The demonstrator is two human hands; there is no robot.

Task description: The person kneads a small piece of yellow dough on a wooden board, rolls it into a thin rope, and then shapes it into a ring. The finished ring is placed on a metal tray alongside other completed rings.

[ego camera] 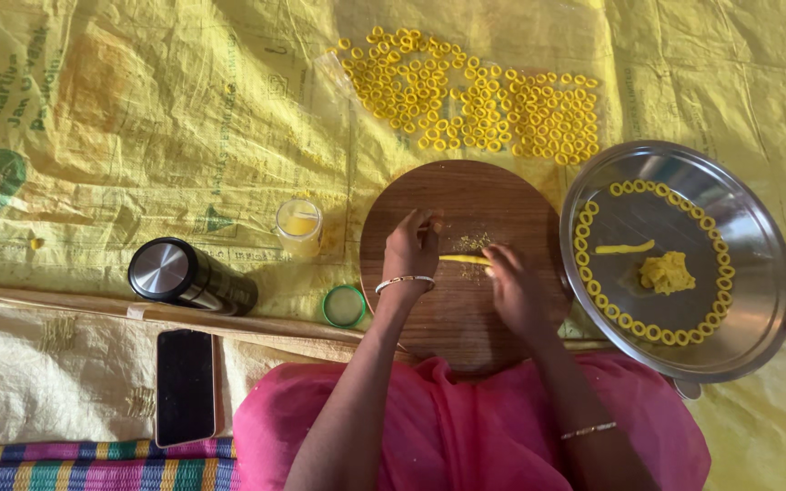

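Left hand [411, 247] and right hand [513, 286] down on the round wooden board [466, 318], fingertips pinching the 2 ends of a thin yellow dough strip [464, 260] at the board's middle, seemingly to roll it even. Crumbs just above. Within right-hand reach, a steel plate [757, 273]: dough rings [634, 323] lining its rim, dough lump [667, 273] and 1 spare strip inside. More rings spread out on the yellow sheet [138, 136] beyond the board's far edge. Left: small jar [299, 224], green lid [345, 305], steel flask [188, 275], phone [185, 385].

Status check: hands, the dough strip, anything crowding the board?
Left hand and right hand both on yellow dough strip, lying on round wooden board. Board otherwise bare but crumbs. Steel plate alongside, apart.
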